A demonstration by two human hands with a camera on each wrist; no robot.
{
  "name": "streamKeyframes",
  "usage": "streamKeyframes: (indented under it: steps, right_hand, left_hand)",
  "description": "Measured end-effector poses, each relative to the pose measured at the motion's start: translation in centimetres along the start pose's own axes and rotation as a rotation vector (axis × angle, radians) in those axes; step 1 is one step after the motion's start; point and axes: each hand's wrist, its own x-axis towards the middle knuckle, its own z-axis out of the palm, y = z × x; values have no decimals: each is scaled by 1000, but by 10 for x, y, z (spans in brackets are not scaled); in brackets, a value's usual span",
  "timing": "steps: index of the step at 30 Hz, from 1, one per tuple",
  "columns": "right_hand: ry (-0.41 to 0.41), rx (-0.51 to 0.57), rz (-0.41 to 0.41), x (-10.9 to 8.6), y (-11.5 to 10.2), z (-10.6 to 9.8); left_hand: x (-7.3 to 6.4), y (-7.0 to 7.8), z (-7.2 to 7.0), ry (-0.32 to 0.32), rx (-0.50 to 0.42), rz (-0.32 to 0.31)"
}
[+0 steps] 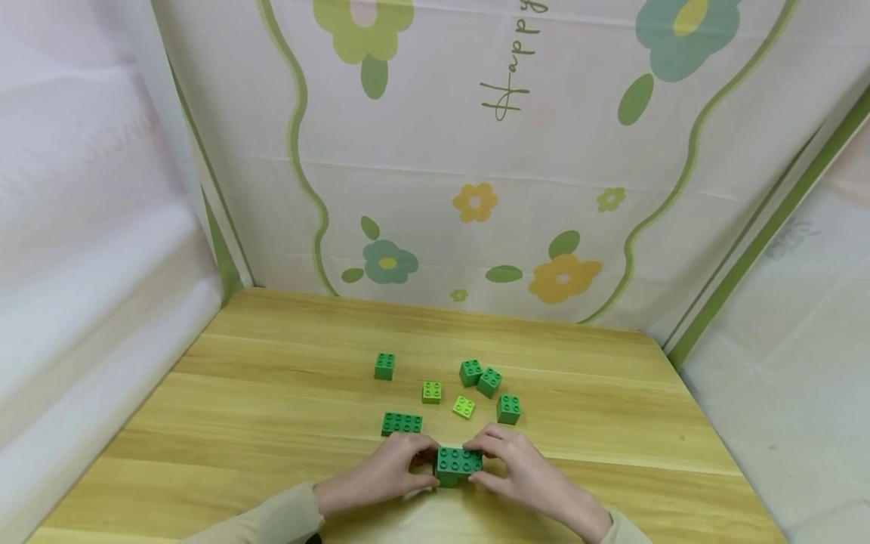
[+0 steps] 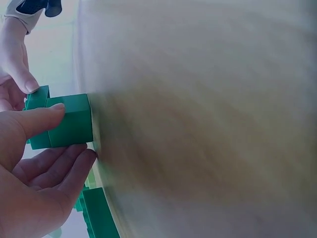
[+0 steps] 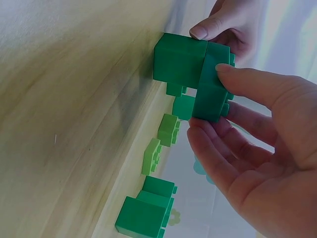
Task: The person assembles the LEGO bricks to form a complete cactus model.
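Near the front of the table, a long green brick (image 1: 457,459) with two rows of studs sits on top of a green cube-shaped brick (image 2: 74,119). The long brick sticks out past the cube on the right-hand side, as the right wrist view shows. My left hand (image 1: 390,467) grips the stack from the left, its thumb lying across the cube. From the other side, my right hand (image 1: 522,470) pinches the overhanging end of the long brick (image 3: 210,87) between thumb and fingers. The cube's lower edge looks close to the tabletop.
Another long green brick (image 1: 402,424) lies just beyond my left hand. Farther back are a green cube brick (image 1: 384,366), two light green bricks, one thicker (image 1: 431,392) and one thin (image 1: 464,407), and several green cubes on the right (image 1: 508,409). Printed cloth (image 1: 435,151) walls the table.
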Motion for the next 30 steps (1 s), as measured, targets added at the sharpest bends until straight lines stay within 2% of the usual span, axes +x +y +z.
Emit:
streamKeyframes:
  steps: [19,27,30]
  right_hand:
    - [12,-1,-18,0,0,0]
    - [11,-8,-17,-1,1,0]
    - [9,-12,-15,0,0,0]
  left_hand:
    - [0,3,-4,-12,1,-11]
    - [4,2,-18,37,23,70]
    - [7,2,-25,48,0,59]
